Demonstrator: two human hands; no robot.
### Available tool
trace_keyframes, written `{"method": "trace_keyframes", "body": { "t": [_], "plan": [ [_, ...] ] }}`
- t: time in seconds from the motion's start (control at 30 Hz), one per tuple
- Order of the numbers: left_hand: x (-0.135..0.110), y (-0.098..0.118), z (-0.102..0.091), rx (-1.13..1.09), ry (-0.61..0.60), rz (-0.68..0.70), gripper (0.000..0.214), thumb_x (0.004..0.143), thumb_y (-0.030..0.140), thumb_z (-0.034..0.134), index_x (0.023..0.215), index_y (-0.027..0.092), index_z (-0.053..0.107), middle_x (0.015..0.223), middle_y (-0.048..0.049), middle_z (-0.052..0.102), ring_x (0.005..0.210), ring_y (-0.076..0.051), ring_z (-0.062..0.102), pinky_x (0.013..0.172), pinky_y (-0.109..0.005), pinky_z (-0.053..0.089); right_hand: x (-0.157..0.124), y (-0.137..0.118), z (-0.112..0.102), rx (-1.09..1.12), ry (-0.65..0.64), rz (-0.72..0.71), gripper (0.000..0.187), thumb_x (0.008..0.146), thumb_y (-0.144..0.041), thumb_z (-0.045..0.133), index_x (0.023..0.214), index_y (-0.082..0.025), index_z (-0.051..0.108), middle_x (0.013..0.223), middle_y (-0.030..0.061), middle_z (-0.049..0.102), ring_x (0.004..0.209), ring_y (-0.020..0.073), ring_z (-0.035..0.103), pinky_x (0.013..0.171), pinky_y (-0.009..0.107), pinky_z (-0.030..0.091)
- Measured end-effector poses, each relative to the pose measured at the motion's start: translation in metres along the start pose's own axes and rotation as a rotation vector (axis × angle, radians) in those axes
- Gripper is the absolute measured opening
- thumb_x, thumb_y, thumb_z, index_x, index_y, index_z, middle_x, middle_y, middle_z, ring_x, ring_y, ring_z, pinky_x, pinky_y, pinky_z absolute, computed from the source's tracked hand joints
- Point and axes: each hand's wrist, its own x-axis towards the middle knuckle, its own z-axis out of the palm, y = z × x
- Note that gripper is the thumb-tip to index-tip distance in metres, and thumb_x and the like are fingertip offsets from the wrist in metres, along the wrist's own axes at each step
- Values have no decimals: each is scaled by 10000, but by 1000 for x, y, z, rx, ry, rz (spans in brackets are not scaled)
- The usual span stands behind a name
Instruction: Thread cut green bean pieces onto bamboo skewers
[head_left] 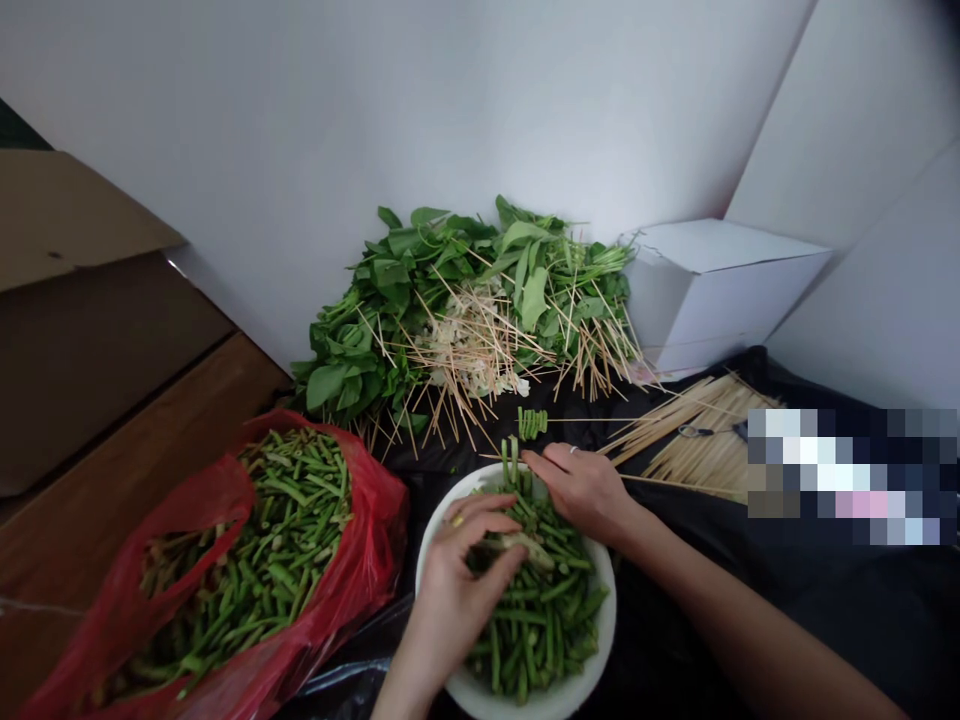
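Green bean pieces (547, 640) in bowl (608, 610) and bag (381, 500)

The white bowl sits at six o'clock in view, the red bag at its nine. Leafy skewers (405, 260) heap at its twelve, loose sticks (694, 430) at two. The left hand (450, 570) curls above it, thumb and fingers parted; the right hand (583, 490) pinches a skewer of bean pieces (510, 457).

Hands (454, 562) over white bowl (555, 702) of green stems (536, 625); red bag (381, 500) left, skewers (697, 432) right.
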Motion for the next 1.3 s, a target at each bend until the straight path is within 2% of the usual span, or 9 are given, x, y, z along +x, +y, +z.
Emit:
{"method": "trace_keyframes", "body": {
  "t": [0.1,0.2,0.37,0.5,0.63,0.7,0.8,0.93,1.3],
  "plan": [
    [1,0,-10,-350,44,-195,75,863,277,645,903,213,646,924,-47,713,815,-180,644,770,-313,504,0,0,0,9,-6,0,268,898,-108,460,1102,-126,634,767,25,588,683,139,521,601,275,368],
    [1,-2,-10,-587,61,-297,126,836,288,684,901,196,629,873,-24,692,675,-124,606,629,-235,478,0,0,-1,13,-15,9,261,896,-114,468,1094,-130,638,763,24,585,683,143,521,603,278,371],
    [1,-7,-6,-743,148,-390,218,767,250,762,949,170,673,850,-25,676,745,-127,610,714,-237,485,2,-1,-3,1,13,4,263,893,-104,452,1066,-134,648,766,31,595,682,137,521,603,264,374],
    [2,-9,-9,-799,231,-399,220,699,220,821,863,164,684,810,-11,674,745,-115,614,723,-210,483,3,-1,-5,7,66,45,273,909,-110,447,1085,-121,654,764,38,602,684,137,541,609,260,395],
    [7,-10,-13,-959,326,-393,165,706,200,817,790,164,680,808,-3,679,806,-116,651,779,-201,514,2,-3,-9,129,165,126,286,921,-102,454,1138,-127,638,830,55,634,747,132,587,668,244,443],
    [9,-10,-14,-1042,359,-414,194,695,170,822,846,174,699,839,-5,690,833,-122,669,791,-207,534,2,-6,-11,206,203,104,286,909,-101,483,1158,-119,624,865,68,643,781,142,597,687,250,460],
    [12,-8,-14,-1128,391,-432,364,686,118,814,1026,195,711,962,-25,707,907,-141,684,849,-234,548,4,-11,-15,256,197,16,303,886,-75,490,1163,-100,612,855,74,641,769,153,587,656,263,455],
    [14,-9,-12,-1154,381,-419,322,715,95,781,1024,164,722,994,-55,725,914,-142,688,874,-236,546,7,-16,-20,188,152,-67,309,881,-49,437,1118,-101,629,776,52,617,697,148,555,600,270,418],
    [17,-10,-9,-1082,403,-379,350,683,162,824,1021,181,734,969,-43,753,921,-150,692,927,-266,508,9,-17,-21,133,135,-73,305,883,-68,416,1071,-128,649,738,32,602,650,130,539,568,264,403]
  ]
}}
